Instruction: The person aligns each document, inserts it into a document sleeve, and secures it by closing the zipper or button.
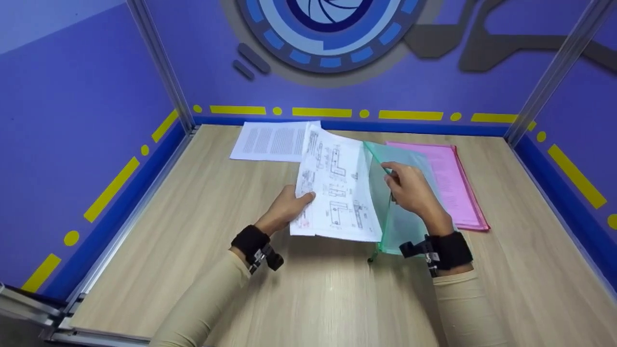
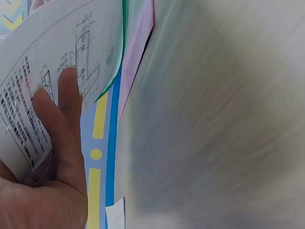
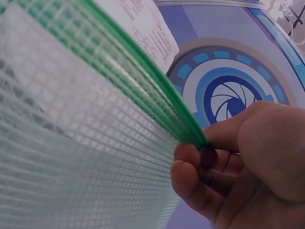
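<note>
My left hand (image 1: 288, 207) grips the left edge of white paper (image 1: 344, 185) printed with technical drawings, thumb on top and fingers beneath. The paper is raised off the table and bends slightly. To its right is a translucent green mesh zip pouch (image 1: 409, 229). My right hand (image 1: 412, 188) pinches the pouch's green zip edge (image 3: 157, 93) between thumb and fingers. The paper's right side lies along the pouch's opening edge. White shows through the mesh in the right wrist view; whether part of the paper is inside, I cannot tell.
A pink zip pouch (image 1: 453, 188) with a red edge lies on the table behind the green one, at the right. Printed white paper (image 1: 270, 142) lies at the back, partly covered by the held paper. Blue panels (image 1: 231, 91) wall the table's back and sides.
</note>
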### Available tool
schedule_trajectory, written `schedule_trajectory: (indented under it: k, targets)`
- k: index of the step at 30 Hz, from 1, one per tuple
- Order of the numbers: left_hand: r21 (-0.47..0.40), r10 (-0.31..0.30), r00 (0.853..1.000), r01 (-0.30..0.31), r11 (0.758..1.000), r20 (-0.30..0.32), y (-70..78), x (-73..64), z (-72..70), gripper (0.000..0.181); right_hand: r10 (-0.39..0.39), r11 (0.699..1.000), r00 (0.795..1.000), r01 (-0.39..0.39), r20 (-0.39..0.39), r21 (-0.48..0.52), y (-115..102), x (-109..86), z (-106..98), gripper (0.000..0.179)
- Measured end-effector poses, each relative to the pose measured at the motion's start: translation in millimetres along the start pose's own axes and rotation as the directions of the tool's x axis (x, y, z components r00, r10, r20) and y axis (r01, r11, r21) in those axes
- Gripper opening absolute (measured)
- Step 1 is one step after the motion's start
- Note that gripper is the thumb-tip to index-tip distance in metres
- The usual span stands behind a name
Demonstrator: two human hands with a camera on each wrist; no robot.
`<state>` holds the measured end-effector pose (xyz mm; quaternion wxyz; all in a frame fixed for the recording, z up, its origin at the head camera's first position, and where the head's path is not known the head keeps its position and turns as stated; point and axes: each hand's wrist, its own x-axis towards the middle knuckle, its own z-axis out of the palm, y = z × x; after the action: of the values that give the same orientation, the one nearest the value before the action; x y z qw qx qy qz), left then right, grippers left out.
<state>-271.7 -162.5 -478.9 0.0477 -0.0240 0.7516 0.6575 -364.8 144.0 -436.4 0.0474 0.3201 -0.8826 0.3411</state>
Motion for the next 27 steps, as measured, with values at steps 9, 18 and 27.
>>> schedule_trajectory:
  k: [9, 18, 27]
  targets:
    - [-0.013, -0.012, 0.999, 0.012, 1.000, 0.039, 1.3, -0.2, 19.7, 0.029, 0.063, 0.997, 0.998, -0.062, -0.010, 0.049, -7, 2.0, 7, 0.039]
    - [-0.040, -0.016, 0.998, 0.018, 0.999, 0.064, 3.1, 5.5, 38.8, 0.030, 0.069, 0.997, 0.996, -0.067, -0.053, 0.034, -11, 3.0, 11, 0.038]
    - [-0.025, -0.017, 0.997, 0.019, 1.000, 0.075, 7.9, 10.2, 58.1, 0.032, 0.041, 0.999, 0.996, -0.040, -0.081, 0.024, -18, 3.0, 16, 0.038]
